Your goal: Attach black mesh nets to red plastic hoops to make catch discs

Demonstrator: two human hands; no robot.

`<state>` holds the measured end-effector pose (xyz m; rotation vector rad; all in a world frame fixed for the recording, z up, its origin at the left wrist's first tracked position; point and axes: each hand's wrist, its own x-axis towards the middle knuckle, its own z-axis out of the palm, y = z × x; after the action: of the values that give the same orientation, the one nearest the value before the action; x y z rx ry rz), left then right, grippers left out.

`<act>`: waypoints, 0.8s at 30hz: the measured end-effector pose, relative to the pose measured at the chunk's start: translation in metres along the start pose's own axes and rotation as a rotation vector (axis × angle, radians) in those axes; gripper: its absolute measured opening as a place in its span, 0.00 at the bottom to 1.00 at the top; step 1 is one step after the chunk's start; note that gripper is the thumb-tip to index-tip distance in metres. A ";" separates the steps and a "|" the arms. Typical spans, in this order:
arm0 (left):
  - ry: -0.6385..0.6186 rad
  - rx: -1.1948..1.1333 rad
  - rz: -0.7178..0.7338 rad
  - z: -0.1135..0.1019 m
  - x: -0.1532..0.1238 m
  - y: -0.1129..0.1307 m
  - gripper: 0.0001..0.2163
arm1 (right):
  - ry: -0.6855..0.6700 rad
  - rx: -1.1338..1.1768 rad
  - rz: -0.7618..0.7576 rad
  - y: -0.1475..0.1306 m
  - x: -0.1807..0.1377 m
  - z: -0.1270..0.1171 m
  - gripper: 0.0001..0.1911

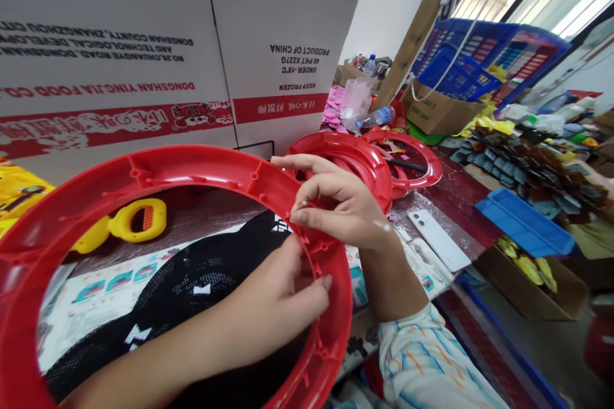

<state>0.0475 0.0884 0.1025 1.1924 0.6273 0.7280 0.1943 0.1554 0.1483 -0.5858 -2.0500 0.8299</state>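
A large red plastic ring (158, 169) fills the foreground, tilted toward me. My left hand (283, 297) reaches through its opening and grips the ring's right side, thumb pressed on the rim. My right hand (338, 204) pinches the inner edge of the same rim just above, fingers curled, little finger stretched out. Black mesh fabric with white marks (192, 287) lies under the ring, over a printed sheet (100, 291).
More red rings (364, 160) are stacked behind my hands. White cardboard boxes (144, 45) stand at the back left. A yellow plastic part (137, 220), a white phone (439, 239), a blue tray (525, 223) and blue crates (480, 57) surround the work spot.
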 end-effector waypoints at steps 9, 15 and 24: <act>0.045 0.120 -0.030 -0.005 0.000 -0.006 0.07 | -0.208 -0.020 -0.057 0.006 0.000 -0.016 0.06; 0.064 0.165 -0.038 -0.005 0.001 -0.007 0.08 | -0.271 0.020 0.011 0.003 0.000 -0.023 0.03; 0.094 0.261 0.009 -0.009 0.004 -0.009 0.08 | -0.177 0.000 0.125 -0.008 0.000 -0.013 0.05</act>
<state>0.0446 0.0955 0.0908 1.4067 0.8140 0.7283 0.2044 0.1549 0.1602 -0.6666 -2.1900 0.9861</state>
